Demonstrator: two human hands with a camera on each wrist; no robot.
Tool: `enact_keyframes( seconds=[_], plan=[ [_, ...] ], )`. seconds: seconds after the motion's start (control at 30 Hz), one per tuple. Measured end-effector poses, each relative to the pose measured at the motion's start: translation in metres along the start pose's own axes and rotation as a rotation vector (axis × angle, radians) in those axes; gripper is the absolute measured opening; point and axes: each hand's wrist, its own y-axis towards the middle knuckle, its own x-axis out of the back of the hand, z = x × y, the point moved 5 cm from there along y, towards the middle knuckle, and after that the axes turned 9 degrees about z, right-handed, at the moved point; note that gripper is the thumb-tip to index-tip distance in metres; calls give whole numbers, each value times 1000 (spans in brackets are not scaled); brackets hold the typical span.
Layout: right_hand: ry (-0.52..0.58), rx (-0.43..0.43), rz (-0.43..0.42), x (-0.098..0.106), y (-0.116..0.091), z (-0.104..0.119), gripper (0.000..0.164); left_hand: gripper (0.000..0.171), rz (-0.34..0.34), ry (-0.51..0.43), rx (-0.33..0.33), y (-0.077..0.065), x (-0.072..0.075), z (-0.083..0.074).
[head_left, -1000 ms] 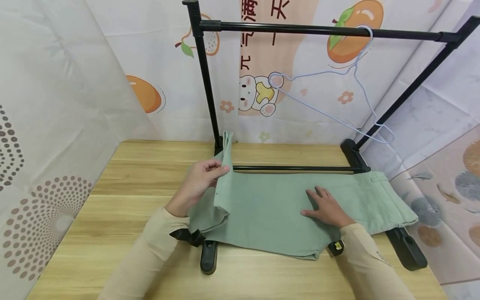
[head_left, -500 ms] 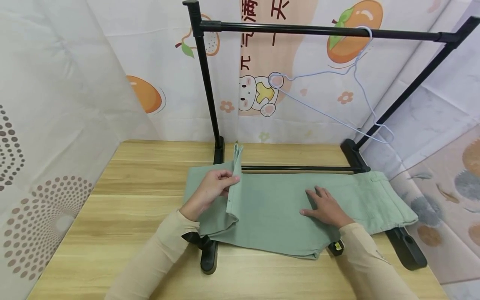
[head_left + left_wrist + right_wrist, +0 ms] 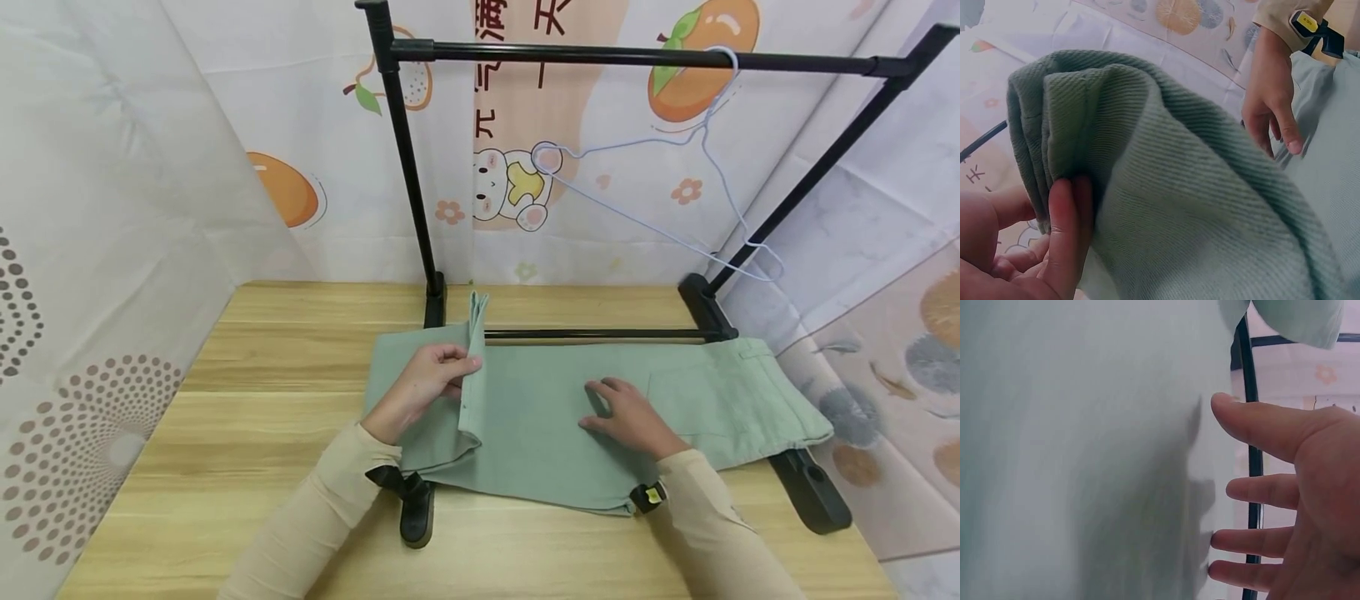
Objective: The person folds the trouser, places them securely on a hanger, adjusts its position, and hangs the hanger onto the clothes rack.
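Light green pants (image 3: 540, 417) lie lengthwise over the base of a black rack, waistband at the right. Between thumb and fingers my left hand (image 3: 427, 379) pinches the hem end of the legs, raised and folded back toward the right. The left wrist view shows the layered hem (image 3: 1072, 119) in those fingers. My right hand (image 3: 626, 417) is over the middle of the pants, fingers spread and slightly bent. In the right wrist view the thumb and fingertips (image 3: 1225, 487) are close to the cloth, and their shadow falls on it.
The black rack (image 3: 570, 54) stands on a wooden table (image 3: 247, 417). From its top bar hangs a pale blue wire hanger (image 3: 637, 146), tilted. Its feet (image 3: 810, 492) stick out under the pants. Printed curtains (image 3: 360, 208) enclose the back and sides.
My left hand has moved right with the pinched hem, which stands further over the pants. The right hand has slid slightly left, uncovering a pocket. The head view has shifted a little.
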Motion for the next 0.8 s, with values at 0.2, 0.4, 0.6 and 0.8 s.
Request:
enact_keyframes(
  seconds=[0.2,0.4,0.6,0.8],
  plan=[
    [19,36,16,-1,4,12,66,25,9,-26,1,-1,-2,0],
    [41,55,6,-2,6,22,67,25,14,-23,-2,-2,-2,1],
    [59,92,-4,0,5,34,63,25,9,-26,0,-2,-2,1],
    [53,160,16,1,2,48,61,25,16,-22,-14,-2,-3,4]
  ],
)
